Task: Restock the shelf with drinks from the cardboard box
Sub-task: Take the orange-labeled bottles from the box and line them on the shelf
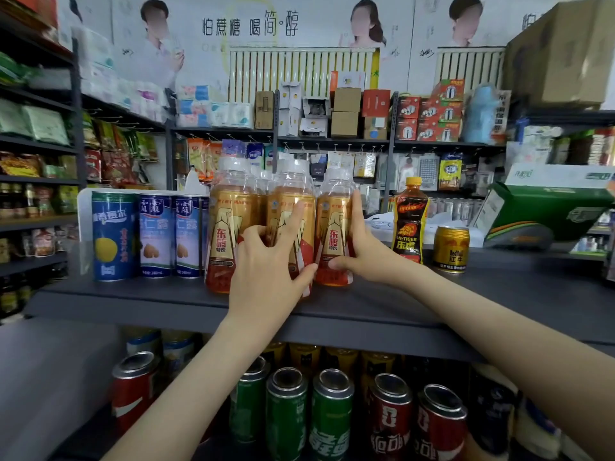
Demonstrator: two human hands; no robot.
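Note:
Three gold-and-red drink bottles with white caps stand in a row on the dark top shelf [133, 297]. My left hand [269, 261] grips the middle bottle [293, 207], with fingers and thumb curled round its front. My right hand [357, 247] grips the right bottle [334, 227], with its index finger raised along the bottle's side and the thumb across its lower front. The left bottle [229, 224] stands free beside them. More bottles of the same kind show behind the row. No cardboard supply box is visible near my hands.
Three blue cans [113, 234] stand left of the bottles. A black tiger-label bottle [411, 221] and a gold can [451, 249] stand to the right. A green and white carton [545, 211] lies at the far right. Green and red cans [332, 414] fill the shelf below.

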